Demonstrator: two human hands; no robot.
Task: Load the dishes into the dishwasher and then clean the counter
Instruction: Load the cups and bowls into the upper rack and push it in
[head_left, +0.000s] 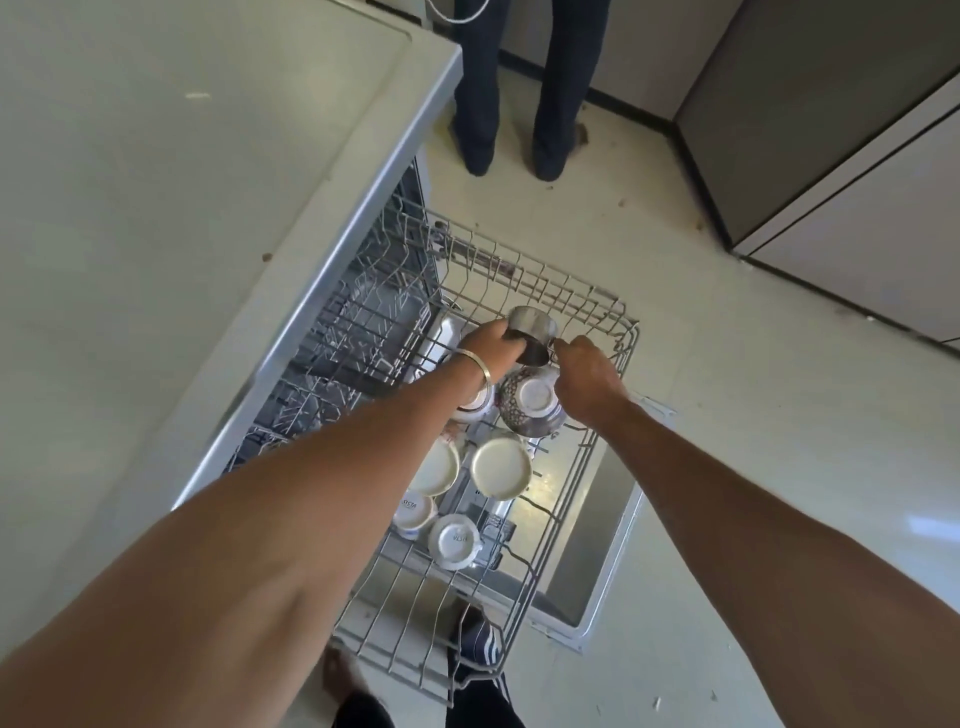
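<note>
Both forearms are bare to the near edge of the view, with no sleeves showing. The left wrist carries a thin plain metal bangle (475, 375), silvery, a smooth closed ring with no stones or markings that can be made out. The right wrist is bare: no watch or band. The left hand (488, 347) and the right hand (589, 382) wear no gloves, and no rings can be made out. Low in the view the legs are in dark trousers (485, 704), with white stripes down the side of the right leg.
</note>
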